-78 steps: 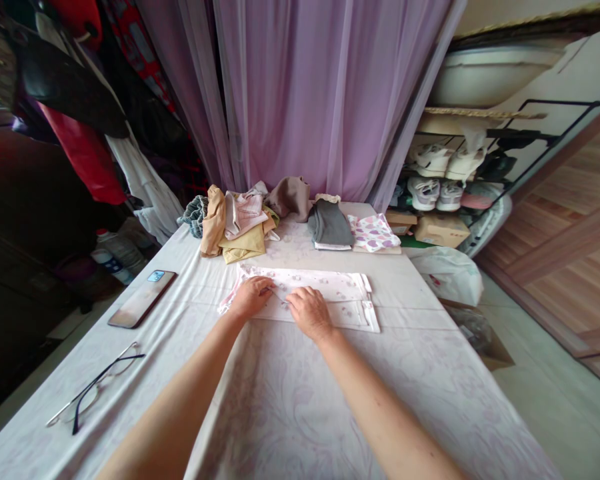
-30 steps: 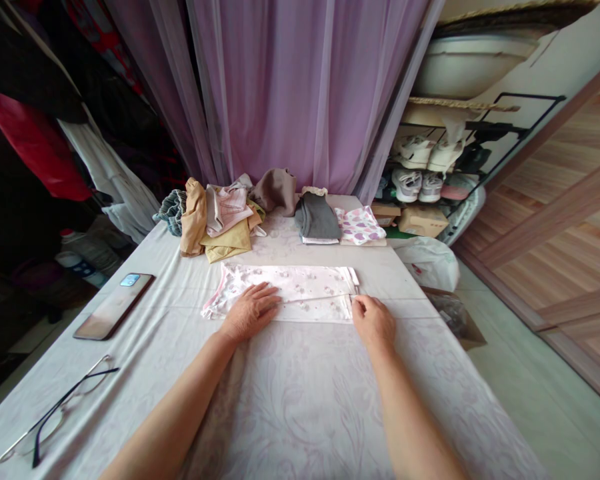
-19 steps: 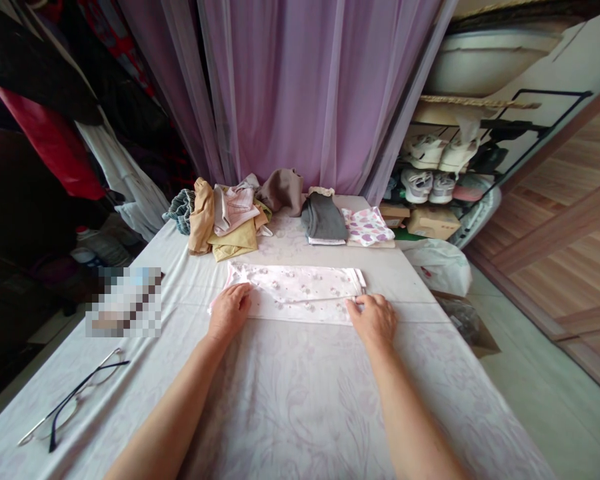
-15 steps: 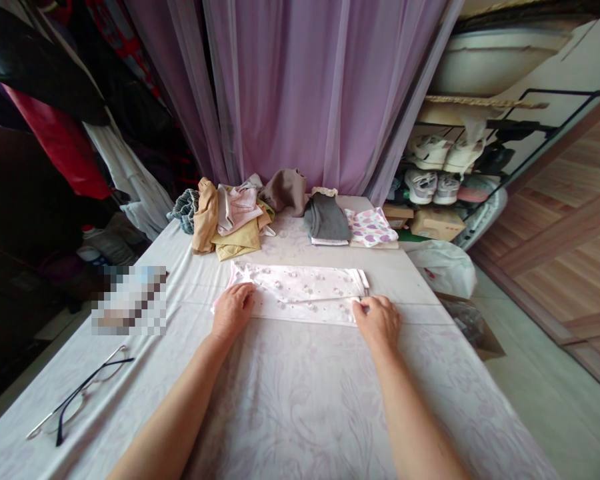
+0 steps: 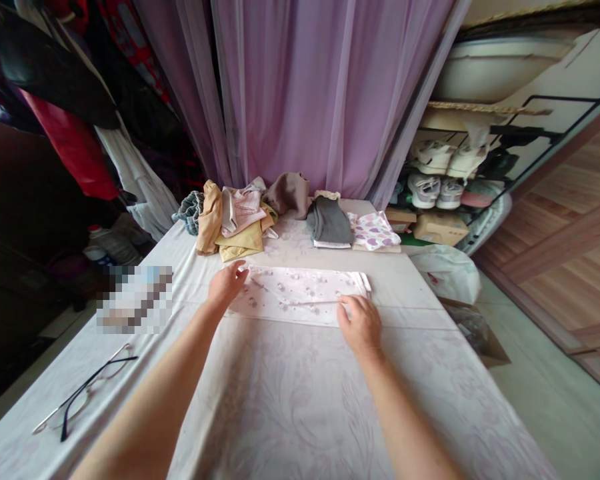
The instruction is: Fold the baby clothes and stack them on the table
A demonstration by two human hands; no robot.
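Note:
A pale pink garment (image 5: 300, 291) with a small flower print lies folded into a long flat strip across the table. My left hand (image 5: 226, 285) is at its far left corner, thumb and forefinger curved with a small gap between them. Over the near right part of the strip rests my right hand (image 5: 363, 323), its fingertips touching the cloth and its thumb apart from them. Part of the garment's left end is hidden behind my left hand and forearm.
Loose clothes with a yellow piece (image 5: 241, 241) lie heaped at the back left. Dark grey folded clothing (image 5: 330, 220) and a heart-print piece (image 5: 375, 230) lie at the back right. Glasses (image 5: 83, 387) and a blurred-out object (image 5: 135, 300) are on the left. Shoes (image 5: 433, 157) stand on a rack.
My left hand has moved away from me along the garment's left end to its far corner. My right hand has slid left from the right end onto the cloth.

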